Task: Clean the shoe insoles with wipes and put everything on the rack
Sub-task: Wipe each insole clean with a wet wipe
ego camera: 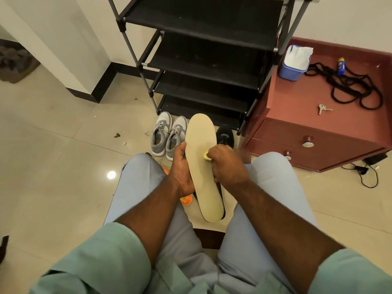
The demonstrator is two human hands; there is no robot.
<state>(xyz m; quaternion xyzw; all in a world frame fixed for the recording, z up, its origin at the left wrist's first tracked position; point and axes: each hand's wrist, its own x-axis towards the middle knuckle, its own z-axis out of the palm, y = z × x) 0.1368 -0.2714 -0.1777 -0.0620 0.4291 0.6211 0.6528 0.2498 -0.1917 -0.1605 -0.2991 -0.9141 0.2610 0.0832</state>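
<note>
A long beige insole (201,145) stands upright between my knees, its pale side toward me and a black edge showing at its lower right. My left hand (181,166) grips its left edge at mid-length. My right hand (227,163) pinches a small yellowish wad of wipe (206,155) and presses it against the middle of the insole. The black four-shelf shoe rack (203,60) stands straight ahead, its shelves bare. A pair of grey sneakers (168,135) sits on the floor before it, and a black shoe (225,135) shows behind the insole.
A red-brown bedside cabinet (318,124) stands to the right, carrying a blue tub of wipes (293,62), black laces (352,85), keys (323,109) and a small blue bottle (340,65). An orange object (186,200) lies under my left hand. Cables trail on the floor at right.
</note>
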